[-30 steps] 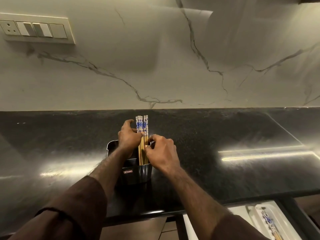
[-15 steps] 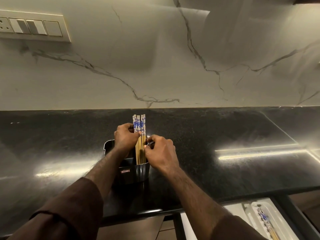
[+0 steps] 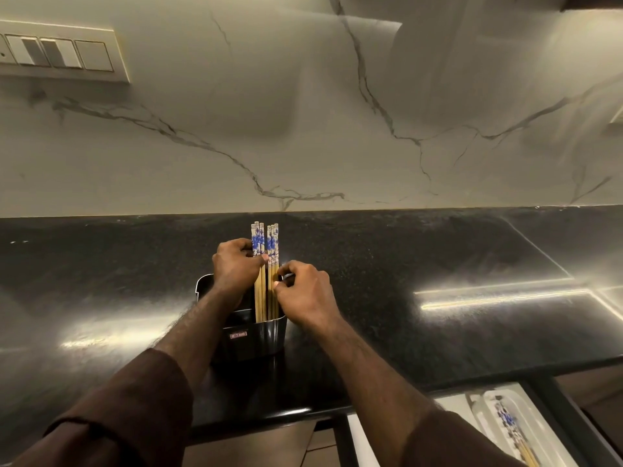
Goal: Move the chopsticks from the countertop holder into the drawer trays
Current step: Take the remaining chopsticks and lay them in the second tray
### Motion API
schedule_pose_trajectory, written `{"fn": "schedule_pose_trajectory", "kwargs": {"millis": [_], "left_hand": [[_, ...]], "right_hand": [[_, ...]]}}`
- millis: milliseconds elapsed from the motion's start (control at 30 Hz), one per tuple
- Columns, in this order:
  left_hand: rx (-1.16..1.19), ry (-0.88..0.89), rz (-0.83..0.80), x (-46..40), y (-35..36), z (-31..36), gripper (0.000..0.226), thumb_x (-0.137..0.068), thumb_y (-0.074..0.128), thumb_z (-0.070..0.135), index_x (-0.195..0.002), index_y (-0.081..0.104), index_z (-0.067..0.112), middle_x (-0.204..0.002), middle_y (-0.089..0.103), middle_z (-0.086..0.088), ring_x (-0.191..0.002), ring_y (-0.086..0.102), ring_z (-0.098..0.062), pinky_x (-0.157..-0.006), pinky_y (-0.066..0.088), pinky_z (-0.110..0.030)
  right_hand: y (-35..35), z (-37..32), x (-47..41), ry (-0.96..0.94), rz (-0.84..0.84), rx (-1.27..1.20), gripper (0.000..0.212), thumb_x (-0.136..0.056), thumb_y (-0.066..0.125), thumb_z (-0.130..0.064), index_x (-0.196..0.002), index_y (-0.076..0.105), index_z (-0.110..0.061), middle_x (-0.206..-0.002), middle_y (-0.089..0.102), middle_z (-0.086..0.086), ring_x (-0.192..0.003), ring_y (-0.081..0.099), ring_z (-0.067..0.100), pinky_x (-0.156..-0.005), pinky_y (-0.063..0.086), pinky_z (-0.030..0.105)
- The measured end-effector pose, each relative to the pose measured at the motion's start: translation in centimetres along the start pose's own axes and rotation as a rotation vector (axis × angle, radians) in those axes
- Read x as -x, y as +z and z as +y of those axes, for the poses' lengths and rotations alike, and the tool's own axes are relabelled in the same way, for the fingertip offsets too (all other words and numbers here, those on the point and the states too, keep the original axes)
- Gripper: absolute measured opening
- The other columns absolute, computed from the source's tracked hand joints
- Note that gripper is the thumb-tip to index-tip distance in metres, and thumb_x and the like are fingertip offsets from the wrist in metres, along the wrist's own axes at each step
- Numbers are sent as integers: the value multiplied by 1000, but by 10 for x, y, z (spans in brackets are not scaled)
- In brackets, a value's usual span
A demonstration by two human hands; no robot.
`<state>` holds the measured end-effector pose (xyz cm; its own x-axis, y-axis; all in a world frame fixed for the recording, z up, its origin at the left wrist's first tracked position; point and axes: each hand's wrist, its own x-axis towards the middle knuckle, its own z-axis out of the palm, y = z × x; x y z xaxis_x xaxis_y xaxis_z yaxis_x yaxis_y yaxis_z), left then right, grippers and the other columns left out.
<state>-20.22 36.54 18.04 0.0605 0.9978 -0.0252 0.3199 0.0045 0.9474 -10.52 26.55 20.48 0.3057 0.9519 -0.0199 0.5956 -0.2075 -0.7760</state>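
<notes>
Centre of frame: the chopsticks (image 3: 265,274) stand upright in a dark holder (image 3: 256,335) on the black countertop (image 3: 438,264), split into two small groups; the left hand (image 3: 236,267) curls its fingers round the left group and the right hand (image 3: 305,293) pinches the right group between thumb and fingertips. To lift cleanly, each hand should probably tighten on its whole group and draw straight up until the tips clear the holder's rim, keeping the sticks parallel. At lower right an open drawer holds a white tray (image 3: 539,439) with a few chopsticks already laid in it, the likely destination.
</notes>
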Motion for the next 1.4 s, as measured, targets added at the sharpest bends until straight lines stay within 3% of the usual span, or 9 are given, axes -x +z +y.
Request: {"fn": "schedule_pose_trajectory", "kwargs": {"millis": [133, 267, 433, 533, 633, 833, 1033, 1400], "left_hand": [[46, 15, 25, 2, -4, 6, 28, -86, 69, 5, -114, 66, 9, -102, 72, -6, -90, 71, -14, -81, 58, -32], [105, 61, -6, 4, -13, 21, 27, -84, 71, 6, -110, 67, 11, -99, 73, -4, -88, 72, -12, -84, 60, -36], [179, 181, -123, 15, -30, 62, 21, -82, 73, 7, -101, 68, 16, -97, 74, -6, -90, 73, -16, -85, 58, -32], [266, 249, -178, 26, -42, 92, 21, -82, 72, 5, -98, 67, 18, -95, 76, -6, -86, 75, -15, -79, 59, -27], [361, 280, -207, 32, -52, 112, 23, -83, 70, 2, -104, 67, 11, -94, 76, -4, -81, 75, -14, -71, 59, -21], [484, 182, -247, 37, -50, 119, 28, -85, 67, -1, -112, 64, 3, -96, 75, -8, -78, 76, -15, -67, 60, -23], [570, 47, -301, 58, -24, 117, 20, -88, 63, 1, -107, 62, 8, -98, 75, -10, -76, 76, -16, -60, 59, -23], [509, -39, -504, 153, 56, 129, 24, -89, 62, 2, -113, 64, 2, -100, 75, -15, -90, 75, -25, -80, 60, -38]], "right_hand": [[0, -6, -7, 54, -82, -80, 33, -94, 58, -12, -128, 56, -16, -107, 63, -3, -90, 63, 9, -76, 56, 25], [-3, -10, -9, 97, -147, -164, 49, -95, 57, -11, -142, 42, -17, -122, 58, 0, -84, 52, 5, -60, 45, 16], [-2, -13, -4, 88, -171, -300, 49, -98, 51, -12, -144, 37, -22, -133, 54, 2, -102, 56, 10, -84, 53, 30], [-4, -11, 4, 39, -163, -386, 36, -99, 46, -11, -134, 51, -17, -119, 62, 4, -104, 62, 18, -90, 55, 40], [-13, -6, 14, 27, -183, -479, 29, -101, 43, -11, -125, 58, -13, -113, 68, 5, -105, 65, 19, -92, 54, 39], [-34, 13, 38, 88, -250, -626, 26, -102, 43, -13, -122, 59, -9, -111, 69, 15, -103, 67, 27, -86, 58, 41], [-58, 38, 59, 148, -269, -685, 23, -100, 49, -12, -118, 63, -9, -106, 72, 14, -98, 70, 27, -90, 56, 46], [-140, 104, 151, 248, -217, -708, 20, -94, 59, -11, -111, 68, -7, -102, 73, 14, -95, 71, 28, -84, 58, 44]]}}
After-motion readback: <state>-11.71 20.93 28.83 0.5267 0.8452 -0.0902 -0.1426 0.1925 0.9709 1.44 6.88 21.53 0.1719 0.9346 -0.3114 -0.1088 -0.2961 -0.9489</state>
